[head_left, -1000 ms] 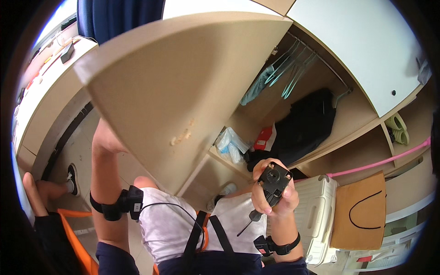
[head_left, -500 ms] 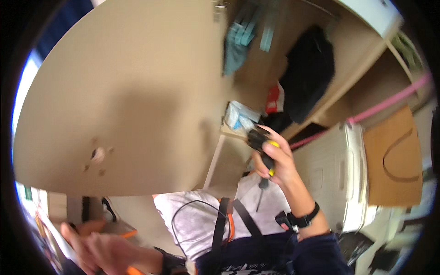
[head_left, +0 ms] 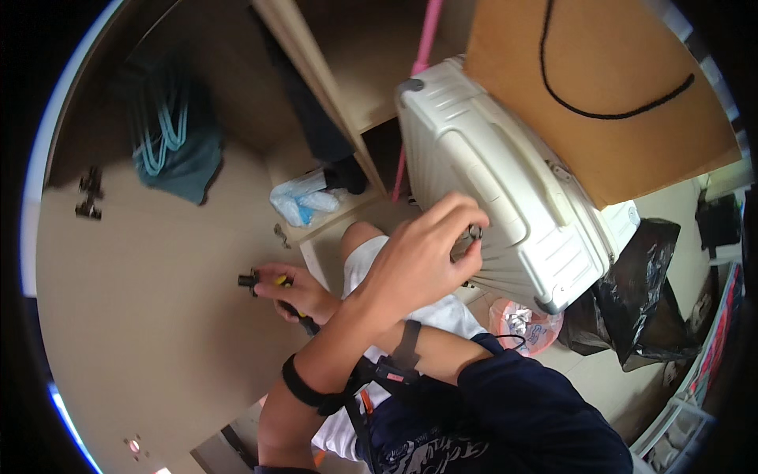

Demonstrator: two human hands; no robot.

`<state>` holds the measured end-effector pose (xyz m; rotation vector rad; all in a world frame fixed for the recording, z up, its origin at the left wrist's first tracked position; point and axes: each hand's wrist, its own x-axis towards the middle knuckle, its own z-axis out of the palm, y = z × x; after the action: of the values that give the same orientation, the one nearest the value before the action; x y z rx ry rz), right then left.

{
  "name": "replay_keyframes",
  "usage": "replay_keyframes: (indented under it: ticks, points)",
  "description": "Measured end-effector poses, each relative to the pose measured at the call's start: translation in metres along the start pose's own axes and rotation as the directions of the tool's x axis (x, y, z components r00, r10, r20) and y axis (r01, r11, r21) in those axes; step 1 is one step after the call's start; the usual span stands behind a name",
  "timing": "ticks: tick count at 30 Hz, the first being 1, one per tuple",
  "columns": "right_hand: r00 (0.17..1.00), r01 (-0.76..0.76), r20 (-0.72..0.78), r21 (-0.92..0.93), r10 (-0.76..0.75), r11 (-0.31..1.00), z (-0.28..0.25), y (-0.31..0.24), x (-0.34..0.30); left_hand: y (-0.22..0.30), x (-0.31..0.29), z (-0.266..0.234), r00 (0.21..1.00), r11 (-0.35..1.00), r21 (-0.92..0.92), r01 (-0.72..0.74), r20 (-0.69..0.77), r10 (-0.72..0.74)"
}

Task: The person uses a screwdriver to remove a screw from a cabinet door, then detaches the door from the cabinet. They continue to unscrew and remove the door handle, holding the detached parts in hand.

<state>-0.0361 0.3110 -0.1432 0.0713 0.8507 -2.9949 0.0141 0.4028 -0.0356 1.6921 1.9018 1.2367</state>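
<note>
My right hand (head_left: 296, 294) reaches left across the pale wooden cabinet door (head_left: 158, 316), gripped round a black-and-yellow screwdriver (head_left: 283, 280). A dark blunt part (head_left: 247, 280) juts out past its fingers toward the door. My left arm crosses over the right one. At its end, my left hand (head_left: 434, 249), beside the white suitcase (head_left: 474, 189), has its fingers curled in a pinch on a small dark metallic piece (head_left: 474, 231), too small to make out. A dark hinge (head_left: 90, 193) is on the door side, and a small metal fitting (head_left: 281, 235) shows near the cabinet's base.
Teal hangers (head_left: 166, 130) and a teal cloth (head_left: 189, 170) hang in the cabinet. A plastic packet (head_left: 304, 197) lies on its floor. A brown paper bag (head_left: 584, 142), pink pole (head_left: 426, 39), black plastic bag (head_left: 632, 308) and pink-rimmed bin (head_left: 525, 328) are to the right.
The view has swung right, toward the suitcase. My left hand has come from the lower left, up and across my right arm. My right hand still grips the screwdriver, now turned toward the left.
</note>
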Motion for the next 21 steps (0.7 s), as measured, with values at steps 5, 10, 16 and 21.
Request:
replay_keyframes:
  ticks: [5,10,16,21]
  points:
    - [0.997,-0.051,-0.06,-0.094,0.045,0.994,-0.042,-0.023,-0.013,-0.025,0.074,0.05,0.989,0.994,-0.004,-0.113,-0.099,0.112]
    - [0.992,-0.065,-0.112,-0.082,0.056,0.995,-0.068,-0.025,-0.02,-0.044,0.08,0.079,0.98,0.993,0.046,-0.107,-0.167,0.113]
    - [0.992,-0.056,-0.12,-0.056,0.049,0.997,-0.079,-0.017,-0.013,-0.061,0.079,0.084,0.96,0.96,0.118,-0.254,-0.088,0.265]
    - [0.998,-0.018,-0.067,-0.076,0.013,0.997,-0.082,-0.001,-0.004,-0.053,0.072,0.053,0.963,0.979,0.174,-0.103,-0.229,0.142]
